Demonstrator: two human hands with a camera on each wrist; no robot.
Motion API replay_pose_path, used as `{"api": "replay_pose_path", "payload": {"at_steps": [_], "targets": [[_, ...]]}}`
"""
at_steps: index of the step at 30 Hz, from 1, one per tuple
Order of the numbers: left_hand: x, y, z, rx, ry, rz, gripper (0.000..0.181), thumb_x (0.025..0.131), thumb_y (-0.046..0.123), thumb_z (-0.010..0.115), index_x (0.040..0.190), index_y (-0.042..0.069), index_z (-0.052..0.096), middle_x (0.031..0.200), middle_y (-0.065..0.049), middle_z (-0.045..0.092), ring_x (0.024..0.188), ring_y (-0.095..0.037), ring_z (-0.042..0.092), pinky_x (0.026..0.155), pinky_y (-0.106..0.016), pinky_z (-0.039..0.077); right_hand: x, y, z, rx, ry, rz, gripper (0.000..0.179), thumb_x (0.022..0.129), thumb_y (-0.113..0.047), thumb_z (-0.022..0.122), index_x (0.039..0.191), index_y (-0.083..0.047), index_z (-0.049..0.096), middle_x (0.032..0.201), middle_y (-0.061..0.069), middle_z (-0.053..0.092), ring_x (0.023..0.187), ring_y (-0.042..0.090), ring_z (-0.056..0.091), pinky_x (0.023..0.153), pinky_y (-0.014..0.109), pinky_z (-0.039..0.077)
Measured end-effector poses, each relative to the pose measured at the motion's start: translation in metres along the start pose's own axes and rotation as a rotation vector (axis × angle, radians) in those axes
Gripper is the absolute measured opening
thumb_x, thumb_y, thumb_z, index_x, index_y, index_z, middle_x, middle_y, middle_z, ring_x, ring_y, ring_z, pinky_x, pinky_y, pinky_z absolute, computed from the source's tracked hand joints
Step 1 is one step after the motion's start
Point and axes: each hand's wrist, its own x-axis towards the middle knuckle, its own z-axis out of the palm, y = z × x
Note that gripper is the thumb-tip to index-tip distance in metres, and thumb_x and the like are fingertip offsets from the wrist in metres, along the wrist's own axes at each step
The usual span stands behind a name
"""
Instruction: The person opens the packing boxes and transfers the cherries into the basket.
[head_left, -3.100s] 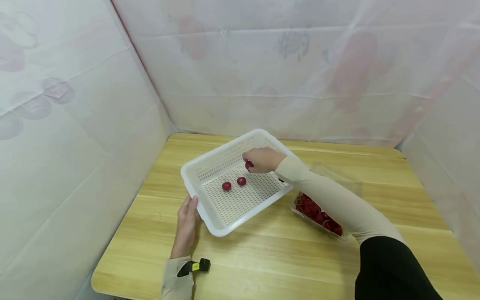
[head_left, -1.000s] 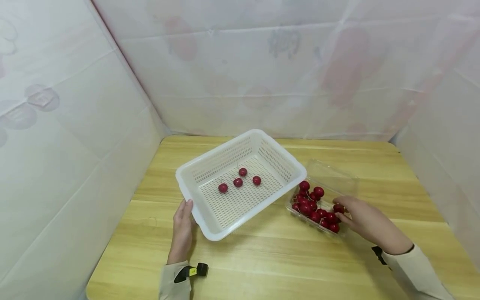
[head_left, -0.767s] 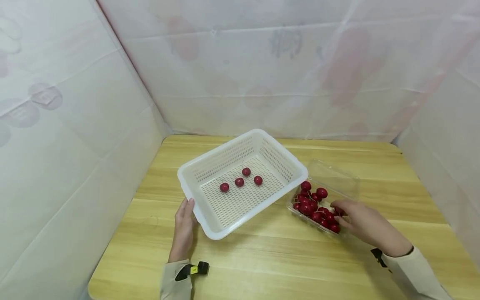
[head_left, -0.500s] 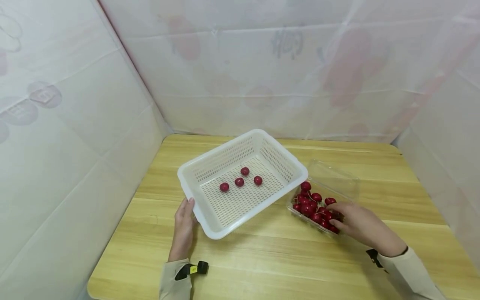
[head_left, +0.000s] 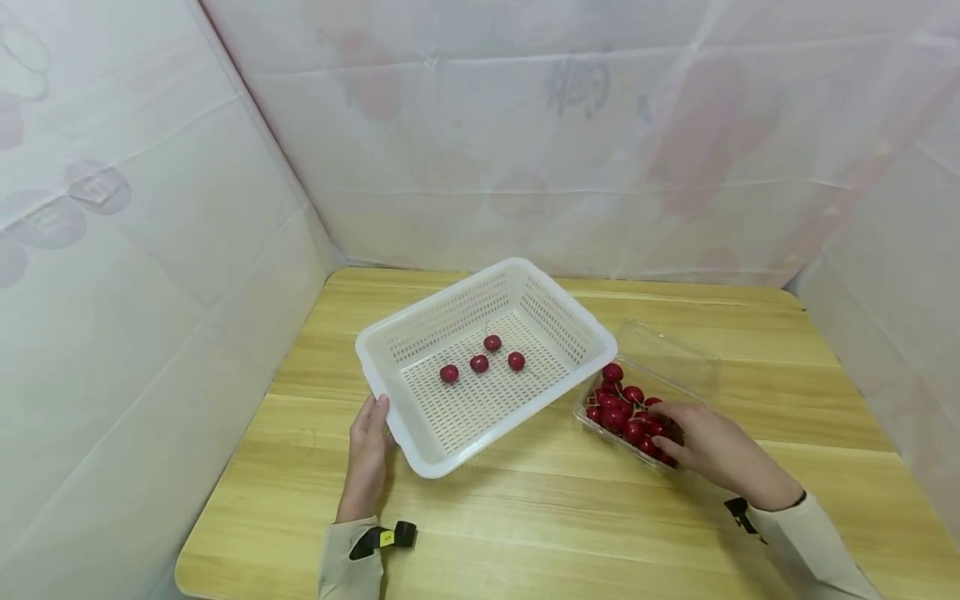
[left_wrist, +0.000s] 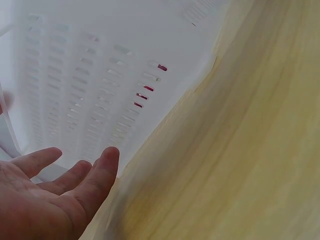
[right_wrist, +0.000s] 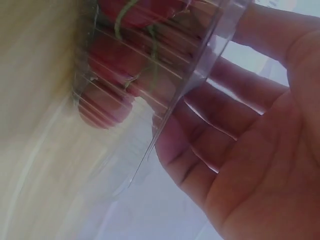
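A white slotted plastic basket (head_left: pixel 442 462) is held at its left end by my left hand (head_left: pixel 367 454), with the thumb on the rim and the fingers below. In the left wrist view the fingers (left_wrist: pixel 97 180) spread under the slotted wall. Inside the basket lie several cherries (head_left: pixel 479 363), spaced apart. To the right stands a clear plastic clamshell box (head_left: pixel 611 432), partly filled with dark red cherries (head_left: pixel 613 419). My right hand (head_left: pixel 716 446) reaches over its right end, fingertips among the cherries, thumb and forefinger apart. The box wall blurs the fingers in the right wrist view.
The clear box lid (head_left: pixel 675 362) lies folded back behind the box. Basket and box stand close together on a wooden table (head_left: pixel 525 533). White printed sheets (head_left: pixel 480 167) wall in its back and sides.
Three seconds ago my right hand held a cherry over the basket; that basket now has more cherries. The hand has since returned to the box, shifting slightly leftward among its cherries. My left hand stays put.
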Motion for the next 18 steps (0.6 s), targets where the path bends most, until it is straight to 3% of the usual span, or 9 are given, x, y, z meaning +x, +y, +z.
{"api": "replay_pose_path", "payload": {"at_steps": [6,8,13,16,18], "targets": [[0.001,-0.001,-0.001,-0.002,-0.003,0.008,0.060,0.110,0.051,0.042,0.159,0.017,0.040,0.154,-0.012,0.051,0.136,-0.025,0.056,0.103,-0.026,0.057,-0.004,0.004,-0.007,0.005,0.070,-0.006,0.028,0.098,-0.024,0.073,0.120,-0.006,0.072,0.104,0.001,0.071,0.076,0.003,0.059,0.062,0.024,0.053],[0.001,-0.002,-0.001,0.010,-0.001,0.012,0.060,0.110,0.051,0.042,0.159,0.016,0.039,0.154,-0.013,0.051,0.135,-0.024,0.057,0.102,-0.026,0.057,-0.004,0.005,-0.012,0.026,0.094,-0.001,0.028,0.101,-0.026,0.068,0.118,-0.004,0.072,0.105,0.003,0.073,0.078,0.005,0.063,0.064,0.027,0.056],[0.001,-0.003,-0.001,0.008,-0.001,0.020,0.060,0.110,0.050,0.042,0.159,0.016,0.040,0.153,-0.016,0.052,0.132,-0.024,0.059,0.102,-0.028,0.058,-0.001,0.006,-0.026,0.128,0.124,0.033,0.035,0.108,-0.024,0.056,0.125,0.004,0.067,0.114,0.021,0.075,0.092,0.029,0.074,0.075,0.044,0.063],[0.001,-0.002,-0.001,-0.004,-0.003,0.024,0.059,0.110,0.050,0.042,0.158,0.016,0.041,0.152,-0.016,0.052,0.132,-0.025,0.059,0.101,-0.029,0.058,0.001,0.008,-0.033,0.169,0.193,0.006,0.033,0.106,-0.018,0.060,0.127,0.007,0.065,0.113,0.023,0.074,0.092,0.033,0.075,0.073,0.037,0.064],[0.001,-0.001,0.000,-0.001,0.000,0.025,0.058,0.110,0.050,0.042,0.158,0.016,0.041,0.152,-0.016,0.053,0.132,-0.025,0.060,0.100,-0.029,0.059,0.005,0.008,-0.037,0.182,0.274,-0.036,0.028,0.102,-0.013,0.066,0.124,0.006,0.067,0.111,0.020,0.073,0.093,0.020,0.074,0.073,0.023,0.063]]}}
